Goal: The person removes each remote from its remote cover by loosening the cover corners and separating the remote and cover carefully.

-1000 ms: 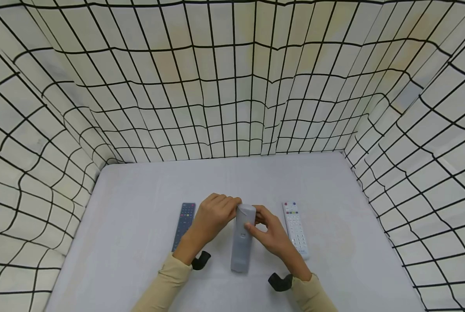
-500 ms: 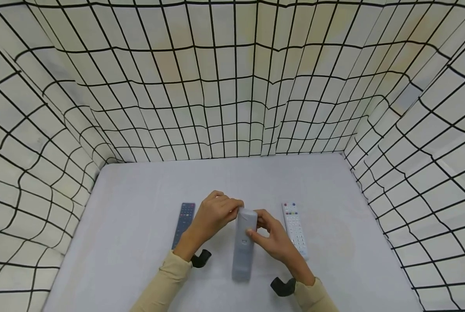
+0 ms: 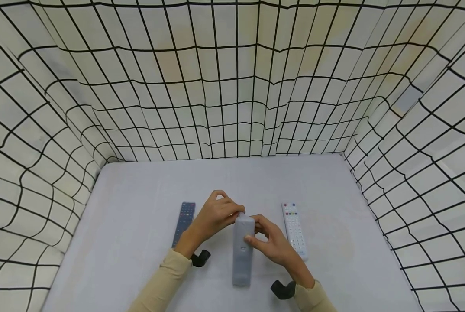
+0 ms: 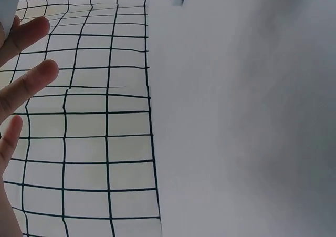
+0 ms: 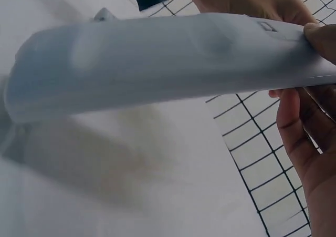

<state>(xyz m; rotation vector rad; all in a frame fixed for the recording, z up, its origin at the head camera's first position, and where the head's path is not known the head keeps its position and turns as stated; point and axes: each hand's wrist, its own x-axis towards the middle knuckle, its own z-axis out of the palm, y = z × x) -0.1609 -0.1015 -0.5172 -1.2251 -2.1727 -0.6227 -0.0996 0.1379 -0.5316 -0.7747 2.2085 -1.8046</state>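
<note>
In the head view, a grey remote control (image 3: pixel 243 262) is held back side up over the worktop (image 3: pixel 139 190), between a dark remote control (image 3: pixel 184 219) and a white remote control (image 3: pixel 295 229). Its upper end appears to be pinched between thumb and index finger of the left hand (image 3: pixel 217 216), though the exact contact is too small to be made out. Its right edge is pinched by the right hand (image 3: pixel 273 245), with the thumb laid on the back. The dark remote control is partly covered by the left arm (image 3: pixel 186 244), and the white one is lain close to by the right arm (image 3: pixel 299 271); it could be knocked askew if that arm were swung outward

In the left wrist view, 3 fingers (image 4: pixel 34 82) are seen spread apart, and only a pale sliver, probably the same remote, is caught at the upper left. The pinch itself is not shown; with so few fingers apparently used, the upper end might be lost under an uneven pull

In the right wrist view, a shadow (image 5: pixel 105 166) is cast below the body, so the far end is judged to be raised and unsupported. If thumb pressure were eased, the smooth casing could be dropped or twisted
</note>
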